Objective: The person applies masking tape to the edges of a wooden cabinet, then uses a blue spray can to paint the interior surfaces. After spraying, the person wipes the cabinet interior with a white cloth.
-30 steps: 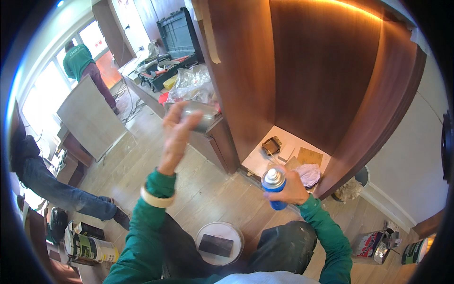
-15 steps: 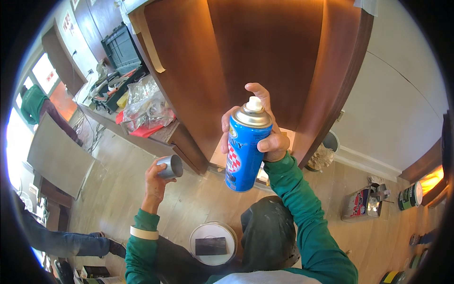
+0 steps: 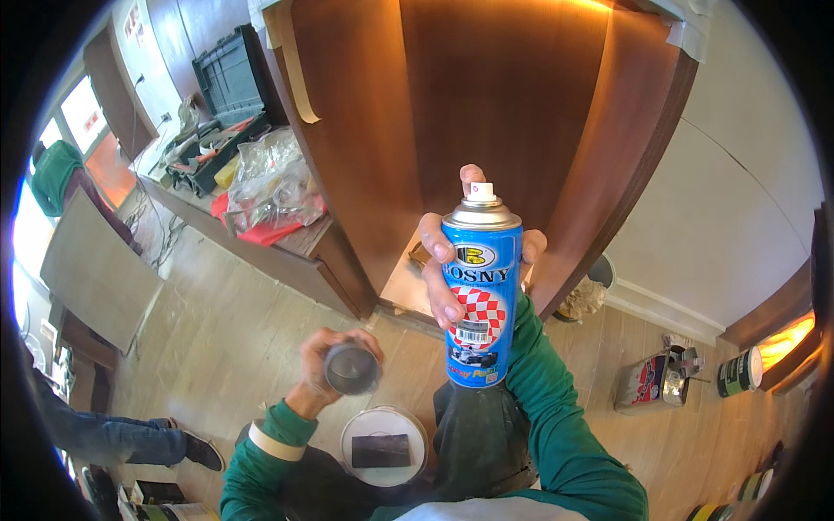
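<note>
A blue aerosol spray paint can (image 3: 483,347) with a red-and-white checkered print stands upright in my right hand (image 3: 437,246). My fingers wrap round its upper body from behind, and the index finger is raised behind the white nozzle (image 3: 480,191), which is uncovered. Lower and to the left, my left hand (image 3: 313,372) grips a grey can cap (image 3: 351,370), its hollow end facing up; hand and cap are slightly blurred. Below the cap is a round white bucket lid (image 3: 358,427) with a dark rectangular piece (image 3: 380,451) lying on it.
A brown wooden cabinet (image 3: 495,104) fills the area ahead. Left of it, a low ledge holds clear plastic wrapping (image 3: 274,182) and an open toolbox (image 3: 230,82). A metal tin (image 3: 647,384) and paint can (image 3: 740,372) stand right. Two other people are partly visible at left.
The spray can has turned its printed front toward me and moved slightly down and right. My left hand has brought the cap rightward and lower, tipping its hollow end up.
</note>
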The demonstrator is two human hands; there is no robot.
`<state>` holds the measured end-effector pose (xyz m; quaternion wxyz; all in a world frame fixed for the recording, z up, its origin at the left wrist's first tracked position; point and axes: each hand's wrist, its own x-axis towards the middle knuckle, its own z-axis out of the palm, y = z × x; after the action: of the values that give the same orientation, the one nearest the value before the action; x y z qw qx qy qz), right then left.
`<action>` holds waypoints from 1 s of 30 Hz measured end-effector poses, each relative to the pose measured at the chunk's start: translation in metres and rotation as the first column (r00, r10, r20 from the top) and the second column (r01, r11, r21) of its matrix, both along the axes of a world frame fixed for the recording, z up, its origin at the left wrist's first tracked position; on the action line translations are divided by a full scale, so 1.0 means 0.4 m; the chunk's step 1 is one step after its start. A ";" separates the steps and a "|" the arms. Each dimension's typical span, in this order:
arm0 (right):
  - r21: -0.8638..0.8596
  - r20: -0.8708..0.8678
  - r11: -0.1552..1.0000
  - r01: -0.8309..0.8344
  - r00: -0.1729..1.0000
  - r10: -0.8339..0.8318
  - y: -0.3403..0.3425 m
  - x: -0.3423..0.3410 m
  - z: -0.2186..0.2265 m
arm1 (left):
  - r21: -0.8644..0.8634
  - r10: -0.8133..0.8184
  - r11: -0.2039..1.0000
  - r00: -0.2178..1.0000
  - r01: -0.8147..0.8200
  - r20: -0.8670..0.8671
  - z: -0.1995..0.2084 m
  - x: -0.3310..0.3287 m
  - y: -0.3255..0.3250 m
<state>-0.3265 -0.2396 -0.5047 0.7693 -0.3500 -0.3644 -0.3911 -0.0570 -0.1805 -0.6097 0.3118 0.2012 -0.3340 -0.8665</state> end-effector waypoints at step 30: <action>0.159 -0.545 -0.077 0.984 0.023 -0.838 0.162 -0.030 0.047 | -0.900 0.886 0.424 0.158 0.101 0.435 0.179 0.181 -0.137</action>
<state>-0.3385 -0.1749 -0.4860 0.3863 -0.3347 0.2073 -0.8342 0.0152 -0.2352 -0.5381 0.3648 0.5869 -0.6991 -0.1834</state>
